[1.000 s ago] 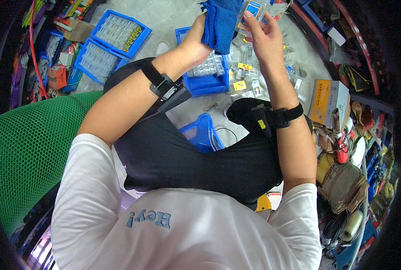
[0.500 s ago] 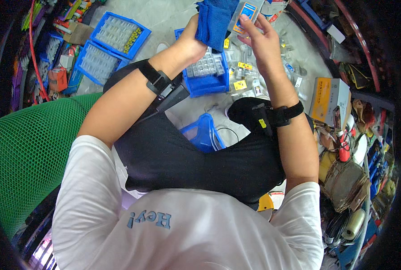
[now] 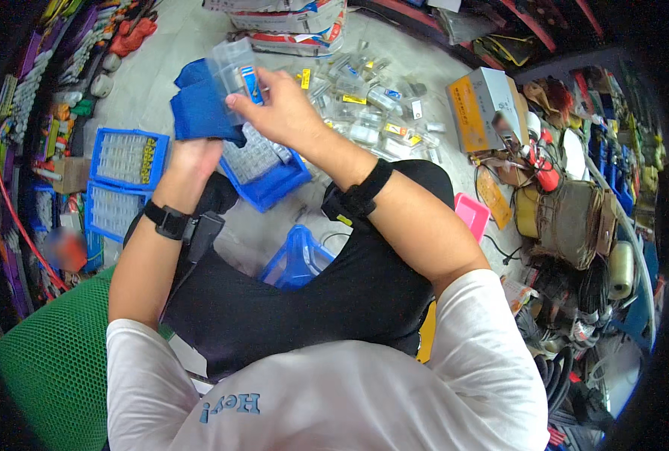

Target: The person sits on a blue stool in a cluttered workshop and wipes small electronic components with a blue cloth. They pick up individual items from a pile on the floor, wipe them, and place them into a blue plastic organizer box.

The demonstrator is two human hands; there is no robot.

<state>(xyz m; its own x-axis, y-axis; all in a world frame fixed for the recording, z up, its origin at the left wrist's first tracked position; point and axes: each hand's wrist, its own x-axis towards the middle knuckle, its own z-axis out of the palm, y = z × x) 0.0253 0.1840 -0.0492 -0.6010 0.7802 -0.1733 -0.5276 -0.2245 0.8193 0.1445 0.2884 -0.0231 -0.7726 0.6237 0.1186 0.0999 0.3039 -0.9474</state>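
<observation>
A folded blue cloth (image 3: 199, 113) lies over my left hand (image 3: 193, 156), which grips it from beneath; the fingers are hidden under the fabric. My right hand (image 3: 278, 109) holds a clear plastic box (image 3: 228, 60) with a blue and orange label, thumb on the near side. The box overlaps the cloth in the picture, and its far end tilts upward. Just below both hands, on the floor, stands an open blue case (image 3: 278, 197) with clear small compartments.
Many clear plastic boxes (image 3: 364, 134) with yellow labels are scattered ahead to the right. Two more blue organisers (image 3: 128, 159) stand at left. An orange-and-white carton (image 3: 466, 116), a pink tray (image 3: 470, 216) and cluttered goods line the right. Stacked bags (image 3: 297, 34) lie at the back.
The view has turned, so the surroundings shift in the picture. Both hands appear further left, and the clear box has come over against the blue cloth.
</observation>
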